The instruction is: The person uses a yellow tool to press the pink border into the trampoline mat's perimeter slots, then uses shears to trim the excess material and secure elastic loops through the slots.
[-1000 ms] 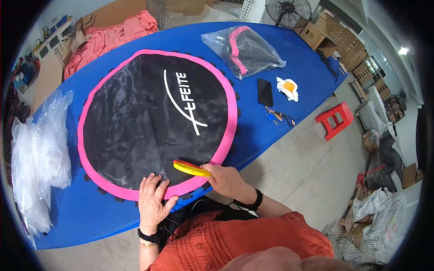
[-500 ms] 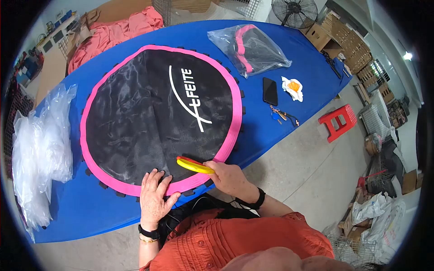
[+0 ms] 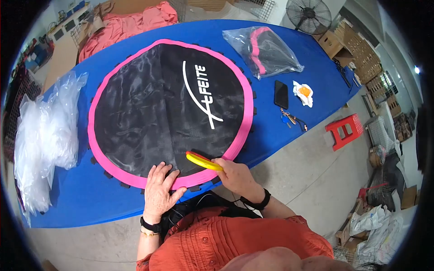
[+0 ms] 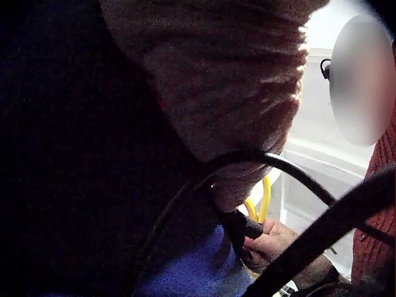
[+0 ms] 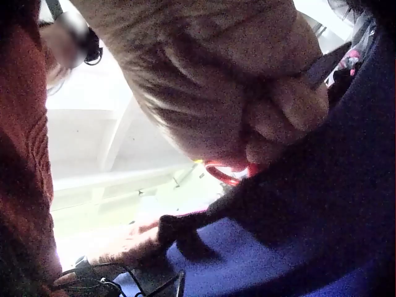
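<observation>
A round black mesh mat (image 3: 135, 108) with white lettering, a pink border (image 3: 247, 113) and black tabs around its rim lies on the blue table. On its near edge my left hand (image 3: 158, 192) rests palm down, fingers spread over border and mesh. To the right, my right hand (image 3: 237, 178) grips a pair of scissors at the near-right border. Their yellow and red handles (image 3: 203, 162) stick out over the mat. A grey blade (image 5: 331, 65) shows beyond the fingers in the right wrist view; the rest of it is hidden by the hand.
Crumpled clear plastic bags (image 3: 49, 140) lie at the table's left end. A bagged pink-edged black piece (image 3: 262, 52) is at the back. Right of the mat are a phone (image 3: 280, 94), keys (image 3: 291, 118) and a crumpled tissue (image 3: 303, 94). A red stool (image 3: 344, 131) stands on the floor.
The head view has shifted, so the mat and table appear farther right and slightly higher. Both hands stay at the near edge, the right one still holding the scissors.
</observation>
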Available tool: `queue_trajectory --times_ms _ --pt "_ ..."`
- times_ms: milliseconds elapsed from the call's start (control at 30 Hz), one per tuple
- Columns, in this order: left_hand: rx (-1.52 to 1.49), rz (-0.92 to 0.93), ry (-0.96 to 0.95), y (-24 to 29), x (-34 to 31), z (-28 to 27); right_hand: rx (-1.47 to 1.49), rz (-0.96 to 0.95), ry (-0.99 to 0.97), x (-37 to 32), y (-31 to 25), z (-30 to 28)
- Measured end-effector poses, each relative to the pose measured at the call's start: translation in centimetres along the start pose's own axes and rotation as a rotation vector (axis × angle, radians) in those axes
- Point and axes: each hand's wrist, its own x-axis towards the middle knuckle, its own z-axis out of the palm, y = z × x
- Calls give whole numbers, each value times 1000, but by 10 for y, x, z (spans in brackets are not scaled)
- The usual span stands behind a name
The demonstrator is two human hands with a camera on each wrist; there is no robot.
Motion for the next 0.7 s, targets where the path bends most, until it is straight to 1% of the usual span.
queue_trajectory --times_ms 67,100,300,400,467,567,700 --pt "-1 -5 6 0 -1 0 -1 83 -80 1 -3 -4" --pt "-3 2 5 0 0 -1 2 78 -85 1 -3 -4" --pt "-12 8 5 -2 -1 1 -12 13 -13 1 0 -1" --pt "-21 12 9 -2 -1 0 -1 8 -8 1 -1 -3" --pt "-26 11 13 -3 -1 0 19 56 -40 3 -5 -6" --pt "-27 22 14 -2 -1 1 22 61 -47 2 -4 -5" --pt "-12 11 9 -1 -1 -1 -21 32 -5 1 -1 -1"
